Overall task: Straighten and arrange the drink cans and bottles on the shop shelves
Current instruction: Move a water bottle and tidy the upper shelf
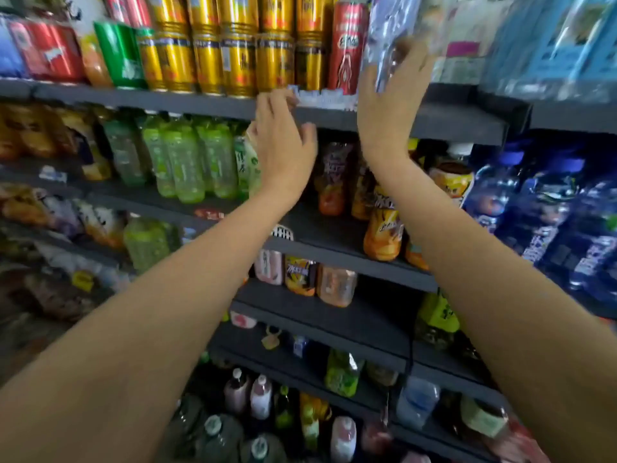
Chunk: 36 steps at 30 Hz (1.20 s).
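My right hand (387, 108) is raised to the top shelf, its thumb and fingers around a blurred clear plastic bottle (389, 35) next to a red can (347, 48). A row of stacked gold cans (237, 58) fills the shelf left of the red can. My left hand (283, 145) hovers in front of that shelf's front edge (200, 103). Its fingers are loosely curled and hold nothing, with the fingertips close to the white price strip (327, 98). Green bottles (183, 158) stand on the shelf below, to the left of this hand, and orange bottles (380, 228) to its right.
Red and green cans (123, 55) stand at the far left of the top shelf. Blue wrapped packs (551, 41) sit at the top right and dark blue bottles (541, 215) below them. Lower shelves hold pink, orange and green bottles (335, 285). Bare shelf board (334, 228) shows in the middle.
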Each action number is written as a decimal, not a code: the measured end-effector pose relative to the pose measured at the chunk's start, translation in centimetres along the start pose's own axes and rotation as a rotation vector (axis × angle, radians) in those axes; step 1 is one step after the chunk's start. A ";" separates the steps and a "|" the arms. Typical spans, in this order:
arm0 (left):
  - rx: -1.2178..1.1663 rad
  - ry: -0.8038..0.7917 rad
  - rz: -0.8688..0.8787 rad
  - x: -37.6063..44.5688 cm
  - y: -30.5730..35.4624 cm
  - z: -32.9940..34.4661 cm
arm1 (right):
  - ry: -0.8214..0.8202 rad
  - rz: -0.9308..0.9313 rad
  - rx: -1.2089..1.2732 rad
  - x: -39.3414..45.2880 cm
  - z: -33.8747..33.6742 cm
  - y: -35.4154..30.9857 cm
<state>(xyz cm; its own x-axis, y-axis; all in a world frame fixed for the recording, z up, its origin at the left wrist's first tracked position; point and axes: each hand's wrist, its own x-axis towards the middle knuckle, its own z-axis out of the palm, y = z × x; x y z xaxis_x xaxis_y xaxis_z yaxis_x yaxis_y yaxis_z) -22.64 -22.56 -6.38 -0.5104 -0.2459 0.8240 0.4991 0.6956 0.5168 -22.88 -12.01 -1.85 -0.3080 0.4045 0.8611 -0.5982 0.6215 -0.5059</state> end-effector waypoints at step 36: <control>0.037 -1.026 -0.646 -37.5 -41.9 9.8 | -0.487 1.111 -0.301 -55.1 10.3 33.8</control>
<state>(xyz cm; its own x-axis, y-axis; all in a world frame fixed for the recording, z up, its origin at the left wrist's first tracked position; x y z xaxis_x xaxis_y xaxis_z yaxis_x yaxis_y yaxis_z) -31.26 -35.82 -61.23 -0.9839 0.0826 -0.1586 -0.0641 0.6654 0.7438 -33.78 -20.17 -65.89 -0.8173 0.5583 -0.1424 0.3338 0.2574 -0.9068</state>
